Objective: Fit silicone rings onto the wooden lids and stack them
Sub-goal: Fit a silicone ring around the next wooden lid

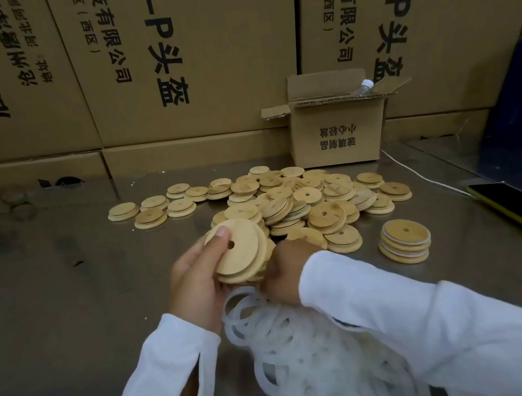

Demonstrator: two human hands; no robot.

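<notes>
The left hand [194, 281] grips a wooden lid [244, 254], fingers curled under it and one fingertip on its stepped face, tilted toward the person, above the near edge of the heap of loose lids [303, 198]. The right hand [287, 266] sits just beside the lid, over the pile of silicone rings [293, 344]; its fingers are hidden, so its grip cannot be determined.

Procedure for fitting, as judged from this position:
1. Take one ring only (they lie tangled).
2. Hook it over the narrower step of the lid.
3. Rotate the lid while stretching the ring round until it seats evenly in the groove.
4. Place the lid on the finished stack [405, 244], to the right on the surface [65, 292].
</notes>
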